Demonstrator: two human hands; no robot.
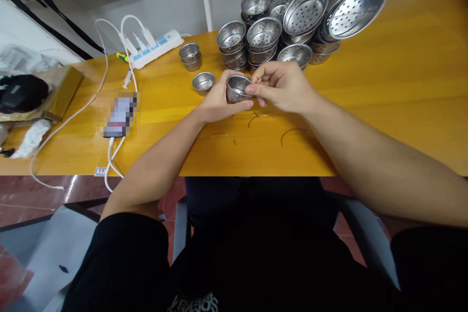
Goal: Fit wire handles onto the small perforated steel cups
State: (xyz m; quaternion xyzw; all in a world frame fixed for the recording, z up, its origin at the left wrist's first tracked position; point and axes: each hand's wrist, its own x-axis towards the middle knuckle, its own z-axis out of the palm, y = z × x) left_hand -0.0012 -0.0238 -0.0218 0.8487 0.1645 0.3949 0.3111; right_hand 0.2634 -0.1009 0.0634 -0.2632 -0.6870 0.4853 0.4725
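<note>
My left hand (223, 100) is wrapped around a small perforated metal cup (234, 94), thumb along its near side, and tips its opening up towards me. My right hand (278, 87) pinches at the cup's right rim; what lies between those fingertips is too small to make out. Several thin curved wires lie on the table below my hands, among them a left wire (223, 134) and a right wire (292, 130). Another small metal cup (204, 83) stands just left of my left hand, and a pair of stacked small cups (190, 56) is behind it.
Stacks of larger perforated metal cups (263, 34) crowd the back of the yellow table (402, 87), some tilted. Towards the left are a phone (120, 117) with a white cable, a white power strip (157, 49) with plugs, and a black case (24, 92) on a box.
</note>
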